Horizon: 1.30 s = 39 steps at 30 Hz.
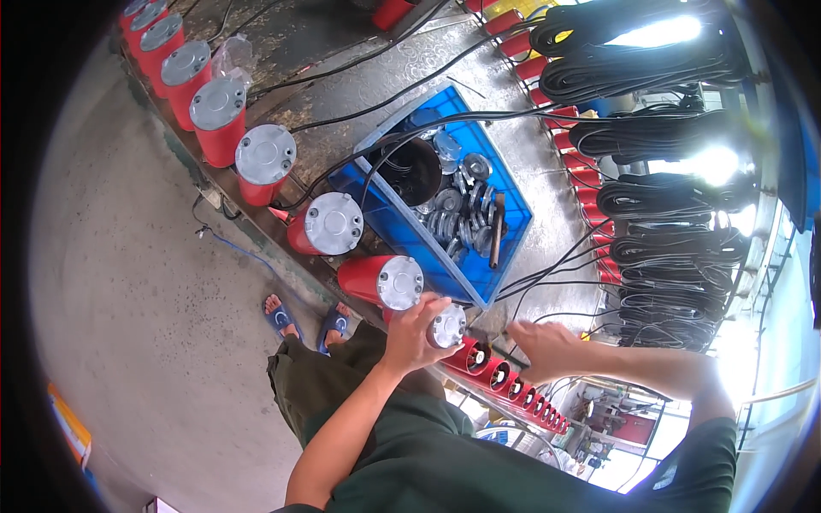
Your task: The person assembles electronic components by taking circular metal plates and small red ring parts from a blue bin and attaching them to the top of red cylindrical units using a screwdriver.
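A silver end cap [447,327] sits at the top of a red cylinder near my body. My left hand [412,335] is closed on the cap's edge, thumb and fingers curved around it. To the right, my right hand [547,349] is held in the air with its fingers curled; what they hold, if anything, does not show. Beside my left hand stands a capped red cylinder [363,278], one of a row running to the far left. Open-topped red cylinders [476,355] continue the row to the right, their inner parts showing.
A blue crate [515,195] on the metal-topped bench holds metal caps, a dark bowl [410,171] and a hammer-like tool [498,231]. Coiled black cables [676,205] hang at the right near more red cylinders [590,197]. Black leads cross the bench to the row.
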Each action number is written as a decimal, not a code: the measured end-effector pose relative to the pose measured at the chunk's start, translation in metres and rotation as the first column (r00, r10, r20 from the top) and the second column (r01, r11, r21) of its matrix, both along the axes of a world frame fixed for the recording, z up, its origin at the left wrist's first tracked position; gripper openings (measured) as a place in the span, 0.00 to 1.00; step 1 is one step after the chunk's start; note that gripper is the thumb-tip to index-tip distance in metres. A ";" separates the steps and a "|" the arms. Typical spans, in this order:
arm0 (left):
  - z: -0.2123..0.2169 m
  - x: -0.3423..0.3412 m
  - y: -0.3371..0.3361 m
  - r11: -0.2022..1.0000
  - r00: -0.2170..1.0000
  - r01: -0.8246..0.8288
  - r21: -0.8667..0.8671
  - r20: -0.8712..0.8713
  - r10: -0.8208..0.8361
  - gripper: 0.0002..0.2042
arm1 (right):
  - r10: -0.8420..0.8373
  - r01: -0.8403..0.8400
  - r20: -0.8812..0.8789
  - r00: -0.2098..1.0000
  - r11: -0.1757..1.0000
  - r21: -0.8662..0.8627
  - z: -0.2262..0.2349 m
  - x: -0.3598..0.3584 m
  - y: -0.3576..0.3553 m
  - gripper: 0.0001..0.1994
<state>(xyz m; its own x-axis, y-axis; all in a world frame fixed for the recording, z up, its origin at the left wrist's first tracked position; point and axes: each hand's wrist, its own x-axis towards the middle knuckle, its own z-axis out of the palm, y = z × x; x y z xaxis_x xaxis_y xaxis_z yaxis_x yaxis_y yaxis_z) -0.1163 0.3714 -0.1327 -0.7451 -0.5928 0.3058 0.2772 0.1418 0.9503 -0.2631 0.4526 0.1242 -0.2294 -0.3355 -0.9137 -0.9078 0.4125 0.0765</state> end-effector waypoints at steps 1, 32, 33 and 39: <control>0.001 0.000 -0.001 1.000 1.000 -0.002 0.000 0.000 0.002 0.40 | 0.056 -0.058 -0.040 0.998 0.996 -0.062 -0.005 -0.003 -0.006 0.28; 0.000 0.008 0.002 1.000 0.999 -0.024 -0.015 0.049 0.025 0.39 | -0.216 0.153 0.161 0.963 0.931 0.332 -0.031 0.005 -0.056 0.16; -0.001 0.008 0.003 0.999 0.999 -0.023 -0.022 0.049 0.024 0.39 | 0.529 -0.536 -0.104 0.842 0.842 -0.057 -0.031 0.009 -0.046 0.16; -0.004 0.003 0.008 1.000 0.999 0.021 0.012 0.035 -0.022 0.40 | -0.845 0.641 0.075 0.530 0.457 0.617 -0.043 -0.008 -0.049 0.08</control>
